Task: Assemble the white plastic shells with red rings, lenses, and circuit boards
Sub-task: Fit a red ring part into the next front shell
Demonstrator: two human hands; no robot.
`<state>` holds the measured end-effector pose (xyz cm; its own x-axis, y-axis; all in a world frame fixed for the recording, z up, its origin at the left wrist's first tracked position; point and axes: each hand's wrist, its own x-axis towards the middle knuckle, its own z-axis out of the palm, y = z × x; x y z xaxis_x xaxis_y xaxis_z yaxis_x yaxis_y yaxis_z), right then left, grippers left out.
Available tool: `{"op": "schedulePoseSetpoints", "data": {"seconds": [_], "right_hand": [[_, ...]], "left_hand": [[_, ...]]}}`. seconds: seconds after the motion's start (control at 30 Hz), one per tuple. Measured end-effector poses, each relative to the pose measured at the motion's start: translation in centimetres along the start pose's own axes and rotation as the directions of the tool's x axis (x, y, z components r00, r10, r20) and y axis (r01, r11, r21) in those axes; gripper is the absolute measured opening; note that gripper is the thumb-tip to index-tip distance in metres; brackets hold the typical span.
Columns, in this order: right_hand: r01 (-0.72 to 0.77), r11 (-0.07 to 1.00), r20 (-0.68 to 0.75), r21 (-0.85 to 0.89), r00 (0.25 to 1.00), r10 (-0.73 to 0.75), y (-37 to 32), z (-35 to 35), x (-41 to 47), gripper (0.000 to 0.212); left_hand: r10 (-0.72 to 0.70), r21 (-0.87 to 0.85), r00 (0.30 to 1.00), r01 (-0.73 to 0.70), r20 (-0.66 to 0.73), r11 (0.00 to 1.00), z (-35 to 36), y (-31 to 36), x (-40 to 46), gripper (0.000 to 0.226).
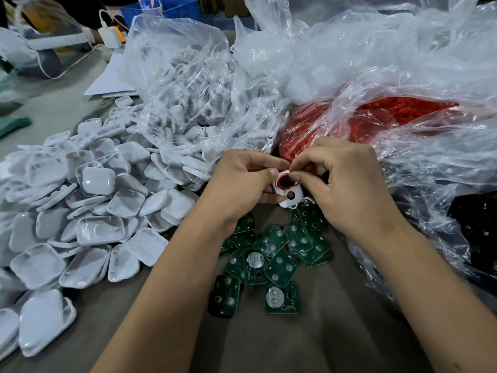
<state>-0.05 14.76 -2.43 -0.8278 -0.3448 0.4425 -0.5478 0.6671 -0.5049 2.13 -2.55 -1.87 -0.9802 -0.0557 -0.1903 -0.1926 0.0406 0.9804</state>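
Fingertips (294, 175) of the right hand (347, 184) pinch a red ring (284, 181) against the upper opening of a white shell (287, 193); how far the ring is seated is hard to make out. Left hand (242, 184) grips the shell from its left side, thumb on the rim, fingers curled beneath and hidden. Shell: glossy plastic, rounded, with a small round hole near its lower end. It is held above the table (309, 343), just over a loose heap of green circuit boards (271, 262), rounded squares with silvery pads. Left: pile of white shell halves (80, 211), smooth, overlapping. Behind: crinkled clear plastic bags (363, 63), one holding more white parts, another a tangled mass of red rings (376, 119), partly veiled by film.
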Motion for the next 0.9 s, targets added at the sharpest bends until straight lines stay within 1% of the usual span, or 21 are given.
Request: {"op": "schedulePoseSetpoints", "data": {"seconds": [0.37,0.6,0.83,0.9], "right_hand": [[0.008,0.999,0.009,0.031,1.0,-0.008,0.17,-0.05,0.03,0.005],[0.034,0.999,0.02,0.004,0.999,-0.034,0.07,0.0,0.03,0.005],[0.041,0.999,0.025,0.025,0.999,-0.042,0.07,-0.09,0.04,0.005],[0.039,0.999,0.024,0.029,0.999,-0.04,0.06,-0.09,0.03,0.005]], "left_hand": [[0.01,0.012,0.999,-0.009,-0.033,1.0,0.1,-0.2,0.1,0.021],[0.035,0.02,0.999,-0.035,0.002,0.999,0.03,-0.21,0.09,0.024],[0.052,0.044,0.998,-0.051,-0.019,0.998,0.15,-0.31,0.11,0.026],[0.065,0.053,0.998,-0.065,-0.011,0.996,0.11,-0.33,0.09,0.023]]}}
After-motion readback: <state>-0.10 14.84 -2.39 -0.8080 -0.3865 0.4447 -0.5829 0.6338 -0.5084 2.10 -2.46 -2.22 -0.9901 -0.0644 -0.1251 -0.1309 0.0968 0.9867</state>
